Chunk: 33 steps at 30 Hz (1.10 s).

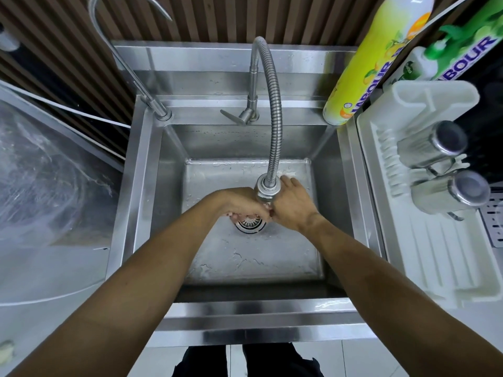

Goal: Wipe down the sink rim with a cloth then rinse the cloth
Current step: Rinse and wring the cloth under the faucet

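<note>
both hands under the flexible faucet head (263, 189), above the drain (250, 223) in the sink (253, 257). left hand (239, 204) curled, right hand (292, 206) flatter; grip unclear. no cloth visible, possibly hidden between palms. likely soft, wet, slippery: best bunched, squeezed mid-fold.

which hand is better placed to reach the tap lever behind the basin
Left, probably. The left hand is on the same side of the flexible hose as the tap lever, which points left. The right hand is beyond the hose and would have to cross it.
</note>
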{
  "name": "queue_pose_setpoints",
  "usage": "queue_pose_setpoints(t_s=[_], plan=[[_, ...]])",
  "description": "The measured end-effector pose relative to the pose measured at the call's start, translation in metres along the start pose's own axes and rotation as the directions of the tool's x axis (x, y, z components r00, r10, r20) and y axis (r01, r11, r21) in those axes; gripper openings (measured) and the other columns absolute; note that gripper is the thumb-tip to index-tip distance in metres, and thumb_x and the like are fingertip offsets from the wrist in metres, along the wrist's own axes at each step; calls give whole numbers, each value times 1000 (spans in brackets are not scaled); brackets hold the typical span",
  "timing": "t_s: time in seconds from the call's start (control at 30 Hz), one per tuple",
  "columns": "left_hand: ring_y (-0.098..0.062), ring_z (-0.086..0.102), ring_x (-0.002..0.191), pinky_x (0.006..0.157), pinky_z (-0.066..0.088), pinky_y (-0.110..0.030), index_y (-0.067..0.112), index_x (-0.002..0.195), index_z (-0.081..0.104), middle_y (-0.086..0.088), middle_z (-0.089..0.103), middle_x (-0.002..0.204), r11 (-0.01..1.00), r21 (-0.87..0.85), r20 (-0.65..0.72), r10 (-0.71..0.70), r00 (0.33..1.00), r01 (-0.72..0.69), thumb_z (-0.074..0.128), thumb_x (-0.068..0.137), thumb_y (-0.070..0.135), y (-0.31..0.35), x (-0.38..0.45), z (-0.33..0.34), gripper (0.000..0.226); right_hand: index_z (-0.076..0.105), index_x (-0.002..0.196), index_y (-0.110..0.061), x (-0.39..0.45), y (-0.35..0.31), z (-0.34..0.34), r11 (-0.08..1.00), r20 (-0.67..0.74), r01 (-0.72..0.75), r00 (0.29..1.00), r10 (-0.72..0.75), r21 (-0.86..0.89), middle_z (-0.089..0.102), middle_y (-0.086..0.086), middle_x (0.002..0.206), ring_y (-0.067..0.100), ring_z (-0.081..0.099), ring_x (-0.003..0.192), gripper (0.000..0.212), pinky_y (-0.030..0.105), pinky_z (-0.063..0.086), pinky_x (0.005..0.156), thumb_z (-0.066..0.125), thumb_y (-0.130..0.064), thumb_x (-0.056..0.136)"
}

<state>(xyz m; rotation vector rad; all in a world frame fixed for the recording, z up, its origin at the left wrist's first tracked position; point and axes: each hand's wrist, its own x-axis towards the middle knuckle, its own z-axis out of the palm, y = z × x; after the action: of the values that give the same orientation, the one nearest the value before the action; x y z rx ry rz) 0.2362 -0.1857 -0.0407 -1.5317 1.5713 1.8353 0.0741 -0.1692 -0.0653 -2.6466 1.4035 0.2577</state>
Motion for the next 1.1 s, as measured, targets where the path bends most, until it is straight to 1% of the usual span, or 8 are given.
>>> queue_pose_setpoints(t_s=[0.1,0.23,0.43,0.53,0.67,0.77,0.97,1.1], plan=[[-9,45,48,44,36,-19,19,72,45,4,48,61,946,313,-172,150,974,-90,63,84,14,1,3,10,22,63,113,-13,7,-8,-17,993,198,-118,973,117,-5,72,8,106,26,68,94,21,37,54,83,52,-19,97],[-27,64,82,76,55,-36,17,92,56,-1,60,84,799,586,-426,166,889,132,57,92,25,-4,-2,18,8,63,109,-17,14,-25,-11,857,372,-431,873,316,283,68,2,98,26,67,90,19,33,55,81,58,-24,92],[-34,69,96,79,50,-39,10,109,64,-10,72,106,609,774,-469,362,806,176,57,95,21,-20,3,24,19,51,76,-14,20,-27,-2,546,552,-548,815,177,634,49,1,64,14,45,54,14,19,36,44,59,-3,75],[-30,66,103,83,52,-37,17,111,56,-5,68,111,795,598,-446,226,866,100,69,85,30,-21,20,15,32,63,90,-18,17,-20,11,466,575,-598,790,211,652,63,-4,76,11,59,66,18,25,51,56,70,-17,74],[-27,48,132,109,45,-44,28,155,13,-2,45,146,1000,-9,-226,-16,974,14,93,62,38,-31,19,-29,123,70,111,-27,8,-11,30,476,531,-625,780,331,619,75,-5,101,16,70,91,39,38,59,86,77,-43,76],[-26,60,122,94,52,-40,23,160,17,-6,49,150,818,-536,-375,-13,927,-206,82,84,26,-21,10,-61,101,69,116,-28,0,-10,28,384,509,-630,775,375,675,75,-10,109,15,69,101,59,38,56,95,76,-57,66],[-22,72,108,75,55,-31,14,118,58,-2,73,117,285,-767,-607,-36,794,-574,72,87,9,15,16,-101,34,67,122,-31,-4,-13,42,202,483,-573,797,362,794,75,-15,111,11,70,98,59,40,60,89,77,-51,67],[-22,67,116,89,61,-36,19,103,75,8,69,120,456,-630,-723,-48,689,-629,67,90,-3,31,20,-87,26,64,122,-28,-17,-18,32,216,544,-635,758,359,742,72,-1,99,16,57,65,39,24,44,43,73,-40,86]])
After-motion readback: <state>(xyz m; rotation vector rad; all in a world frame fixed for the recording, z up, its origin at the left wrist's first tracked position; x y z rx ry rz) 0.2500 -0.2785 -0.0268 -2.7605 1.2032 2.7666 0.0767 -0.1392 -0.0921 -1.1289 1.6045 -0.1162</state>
